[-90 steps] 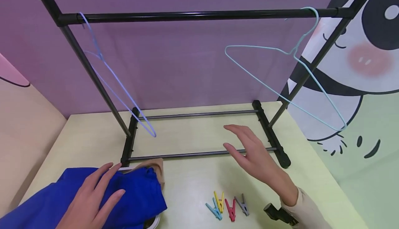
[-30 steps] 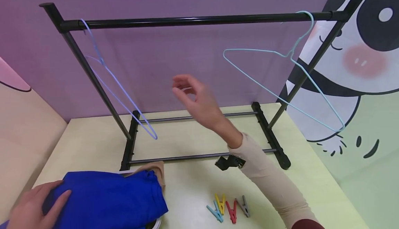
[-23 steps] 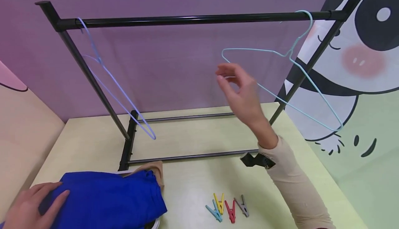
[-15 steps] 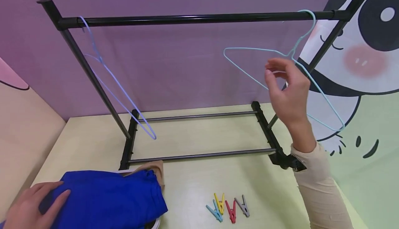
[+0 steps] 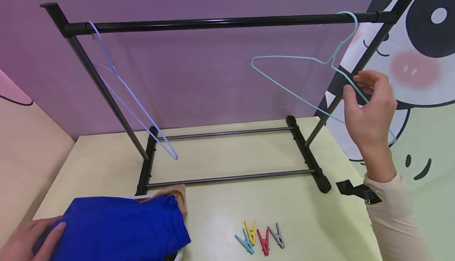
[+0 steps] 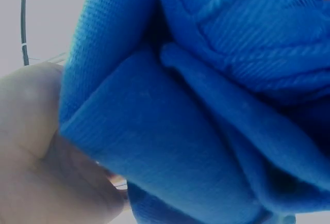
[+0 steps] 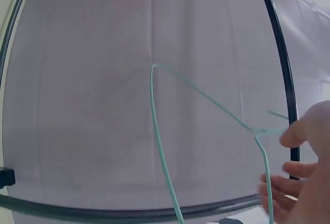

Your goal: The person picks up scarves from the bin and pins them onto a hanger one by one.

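Note:
A blue folded garment (image 5: 117, 229) lies over a white container (image 5: 179, 255) at the lower left. My left hand (image 5: 32, 239) rests on the garment's left side, thumb and fingers apart; the left wrist view shows the hand (image 6: 46, 152) beside bunched blue cloth (image 6: 170, 121), which hides the fingertips. At the right, a teal hanger (image 5: 296, 57) hangs from the rack's top bar. My right hand (image 5: 371, 111) is raised beside its right arm with fingers loosely bent. In the right wrist view, the hanger's wire (image 7: 265, 157) passes in front of the fingers (image 7: 283, 188), which do not close on it.
The black rack (image 5: 213, 23) stands on a pale table (image 5: 220, 213). A purple hanger (image 5: 124, 83) hangs at the rack's left end. Yellow (image 5: 251, 232), blue (image 5: 244, 241), red (image 5: 263, 242) and grey clothespins (image 5: 277, 235) lie in front. Beige cloth (image 5: 177, 194) shows behind the garment.
My right hand has swept from the rack's middle rightward to the teal hanger. My left hand has slid left over the blue garment. The hangers and clothespins keep their places.

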Available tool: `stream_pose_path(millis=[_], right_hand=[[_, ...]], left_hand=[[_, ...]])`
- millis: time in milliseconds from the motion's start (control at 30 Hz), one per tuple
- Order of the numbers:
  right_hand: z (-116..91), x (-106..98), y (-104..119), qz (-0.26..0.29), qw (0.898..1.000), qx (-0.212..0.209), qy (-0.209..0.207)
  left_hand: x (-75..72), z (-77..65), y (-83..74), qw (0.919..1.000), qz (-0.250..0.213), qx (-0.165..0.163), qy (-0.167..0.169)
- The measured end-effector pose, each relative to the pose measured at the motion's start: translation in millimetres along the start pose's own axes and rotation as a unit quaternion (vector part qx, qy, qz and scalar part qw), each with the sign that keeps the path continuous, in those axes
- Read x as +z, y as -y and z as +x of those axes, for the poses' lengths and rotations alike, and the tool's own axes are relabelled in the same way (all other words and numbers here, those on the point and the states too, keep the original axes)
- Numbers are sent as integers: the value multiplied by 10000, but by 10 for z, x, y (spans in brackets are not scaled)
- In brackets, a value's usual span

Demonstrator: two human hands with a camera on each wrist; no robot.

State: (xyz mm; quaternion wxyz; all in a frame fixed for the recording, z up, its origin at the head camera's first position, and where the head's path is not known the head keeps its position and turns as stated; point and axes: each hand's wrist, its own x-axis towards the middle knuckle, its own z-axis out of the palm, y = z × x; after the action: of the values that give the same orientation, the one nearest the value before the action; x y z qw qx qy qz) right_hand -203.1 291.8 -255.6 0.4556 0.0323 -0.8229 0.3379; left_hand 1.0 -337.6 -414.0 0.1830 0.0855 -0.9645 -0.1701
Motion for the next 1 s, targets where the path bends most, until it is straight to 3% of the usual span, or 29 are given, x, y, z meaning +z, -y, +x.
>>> stream_pose_path(millis=[133,267,400,467,600,700,800,1000], right_hand=[[32,-101,-136,-44,9968,-105,786],[77,-191,-205,42,9861,-360,1622],[109,-219,-228,298,9760,-143,2153],[118,-215,-231,424,9746,50,2198],[119,-199,-238,566,9759,271,2088],[109,-193,-244,653,9773,286,1995],[100,-188,-244,794,9785,232,1892],[88,-170,-235,991,9796,125,1745]], left_hand=[[8,12,13,9996,164,186,153],[-12,26,7,9986,263,452,39],[-42,38,2,9970,163,747,-150],[-48,44,-2,9955,81,918,-219],[-62,65,-51,9945,92,1045,-24],[-84,74,-102,9948,156,960,316],[-107,74,-139,9948,85,929,408],[-133,64,-245,9971,-118,757,-28]])
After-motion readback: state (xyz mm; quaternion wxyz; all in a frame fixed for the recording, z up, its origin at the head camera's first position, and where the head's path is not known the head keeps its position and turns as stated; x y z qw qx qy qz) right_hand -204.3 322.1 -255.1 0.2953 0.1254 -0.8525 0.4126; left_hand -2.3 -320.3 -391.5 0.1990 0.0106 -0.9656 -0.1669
